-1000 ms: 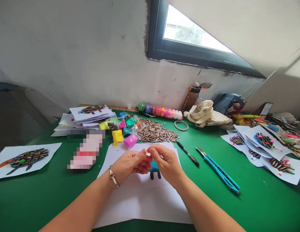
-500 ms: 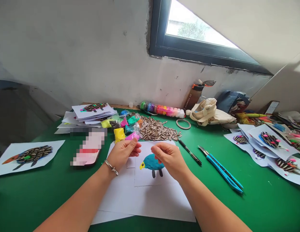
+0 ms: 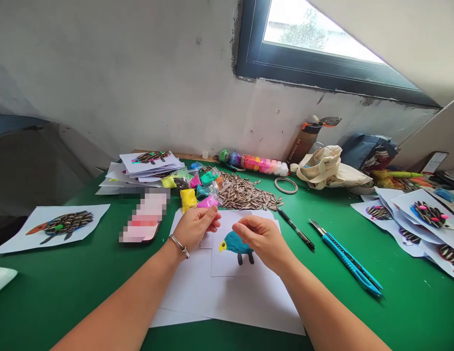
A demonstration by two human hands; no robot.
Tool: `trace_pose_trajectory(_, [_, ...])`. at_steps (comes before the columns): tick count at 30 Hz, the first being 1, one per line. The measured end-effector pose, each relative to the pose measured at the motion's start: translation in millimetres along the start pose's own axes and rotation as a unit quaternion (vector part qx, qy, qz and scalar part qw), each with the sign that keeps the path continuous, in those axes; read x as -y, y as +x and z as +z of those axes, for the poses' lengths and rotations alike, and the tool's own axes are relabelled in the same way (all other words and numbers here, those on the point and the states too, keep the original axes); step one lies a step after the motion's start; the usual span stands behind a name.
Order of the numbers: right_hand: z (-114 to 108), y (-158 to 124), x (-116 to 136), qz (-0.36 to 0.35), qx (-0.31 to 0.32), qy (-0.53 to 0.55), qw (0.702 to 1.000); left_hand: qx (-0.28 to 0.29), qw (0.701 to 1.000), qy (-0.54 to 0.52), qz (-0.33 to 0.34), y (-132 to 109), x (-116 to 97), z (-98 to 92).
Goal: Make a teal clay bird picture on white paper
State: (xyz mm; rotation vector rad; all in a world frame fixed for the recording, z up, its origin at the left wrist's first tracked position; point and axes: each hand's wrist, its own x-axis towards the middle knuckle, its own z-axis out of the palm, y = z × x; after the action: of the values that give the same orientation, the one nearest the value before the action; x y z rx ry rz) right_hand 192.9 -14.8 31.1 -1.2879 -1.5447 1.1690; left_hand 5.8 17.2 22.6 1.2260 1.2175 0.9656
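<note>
My left hand (image 3: 195, 226), with a metal bracelet at the wrist, is raised over white paper (image 3: 227, 302), its thumb pressed to curled fingers. Facing it across a small gap, my right hand (image 3: 263, 241) is closed in a pinch. Whatever either pinch holds, if anything, is too small or hidden to make out. Beneath them on the paper lies a flat clay animal (image 3: 232, 242) with a blue body, yellow head and two dark legs; my right hand covers its rear end.
Behind the hands lie bagged clay (image 3: 189, 199) and a heap of striped sunflower seeds (image 3: 245, 191). To the right are a black pen (image 3: 296, 229), a blue utility knife (image 3: 347, 261) and a tape roll (image 3: 286, 185). Seed-covered pictures (image 3: 68, 225) and a phone (image 3: 148, 217) sit at left.
The camera view has turned slightly left, so the scene sits further right. Both hands keep nearly the same closed pose above the paper, and a white object now shows at the left edge.
</note>
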Motion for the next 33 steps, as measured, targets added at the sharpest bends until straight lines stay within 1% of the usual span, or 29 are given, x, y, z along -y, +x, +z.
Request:
trace_pose_trajectory(4, [1, -1, -5, -0.023, -0.003, -0.008, 1.0, 0.002, 1.0, 0.007, 0.003, 1, 1, 0.1])
trace_pose_trajectory(8, [4, -2, -11, -0.019, 0.014, -0.013, 1.0, 0.004, 1.0, 0.014, 0.007, 1, 2, 1.3])
trace_pose_trajectory(12, [3, -3, -8, -0.033, 0.024, -0.076, 0.996, 0.004, 1.0, 0.021, 0.007, 2, 7, 1.6])
trace_pose_trajectory(15, [3, -3, -5, -0.042, 0.01, -0.109, 0.993, 0.004, 1.0, 0.025, 0.008, 3, 9, 1.7])
trace_pose_trajectory(18, [4, -3, -8, -0.065, -0.003, -0.119, 0.991, 0.007, 0.999, 0.029, 0.011, 3, 10, 2.1])
trace_pose_trajectory(20, [5, -2, -11, -0.082, 0.0, -0.119, 0.989, 0.01, 0.999, 0.033, 0.013, 3, 10, 2.2])
trace_pose_trajectory(25, [5, -1, -12, -0.081, 0.026, -0.138, 0.987, 0.01, 0.999, 0.047, 0.018, 3, 11, 1.5])
trace_pose_trajectory(29, [6, -1, -9, -0.081, 0.018, -0.179, 0.98, 0.01, 0.998, 0.059, 0.02, 1, 10, 2.9])
trace_pose_trajectory(33, [8, -2, -11, -0.109, 0.016, -0.182, 0.977, 0.017, 0.997, 0.066, 0.021, -1, 9, 6.1])
